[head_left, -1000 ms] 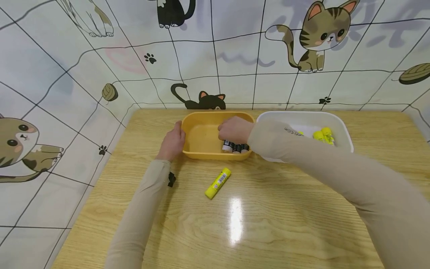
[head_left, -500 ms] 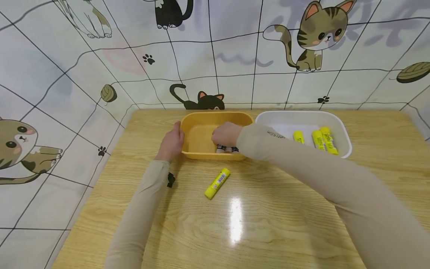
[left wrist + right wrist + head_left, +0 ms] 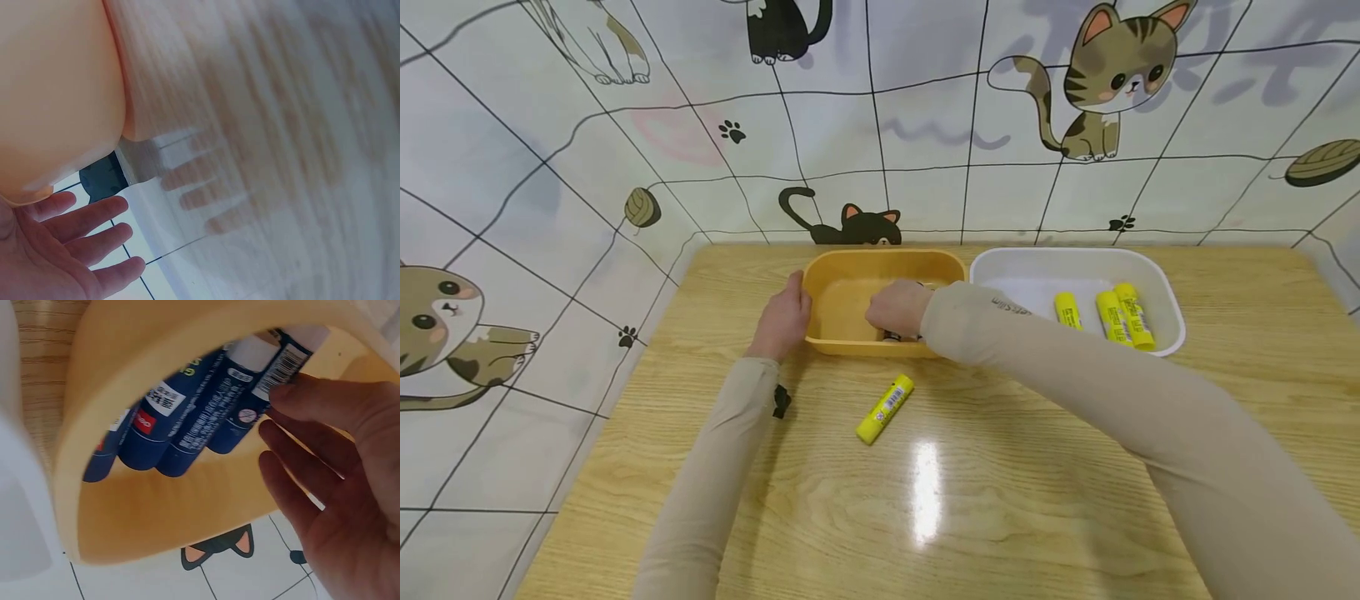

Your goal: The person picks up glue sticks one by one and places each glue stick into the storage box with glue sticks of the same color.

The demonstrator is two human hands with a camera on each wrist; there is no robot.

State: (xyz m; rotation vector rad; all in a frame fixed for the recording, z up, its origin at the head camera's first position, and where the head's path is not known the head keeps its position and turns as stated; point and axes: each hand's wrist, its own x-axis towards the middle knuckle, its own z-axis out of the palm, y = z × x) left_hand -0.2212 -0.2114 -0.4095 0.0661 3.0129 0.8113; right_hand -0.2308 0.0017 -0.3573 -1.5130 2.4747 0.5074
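Observation:
In the head view my left hand (image 3: 782, 321) rests against the left end of a yellow plastic tub (image 3: 835, 346). The left wrist view shows its fingers extended beside the tub's outer wall (image 3: 56, 94); the thumb is mostly hidden. My right hand (image 3: 901, 307) reaches down inside the tub. In the right wrist view its thumb and forefinger pinch the endmost dark blue glue stick (image 3: 269, 381), which has a white cap. Several similar blue glue sticks (image 3: 200, 419) lie side by side along the tub's wall, mostly hidden from the head view.
A white tub (image 3: 1075, 258) stands right of the yellow one, with yellow glue sticks (image 3: 1133, 315) in it. One yellow glue stick (image 3: 886, 408) lies on the wooden table (image 3: 1000, 500) in front. A cat-patterned wall covering (image 3: 925, 125) rises behind the table.
My right hand has moved left inside the yellow tub, uncovering more of the yellow glue sticks in the white tub. My left hand has stayed at the yellow tub's end.

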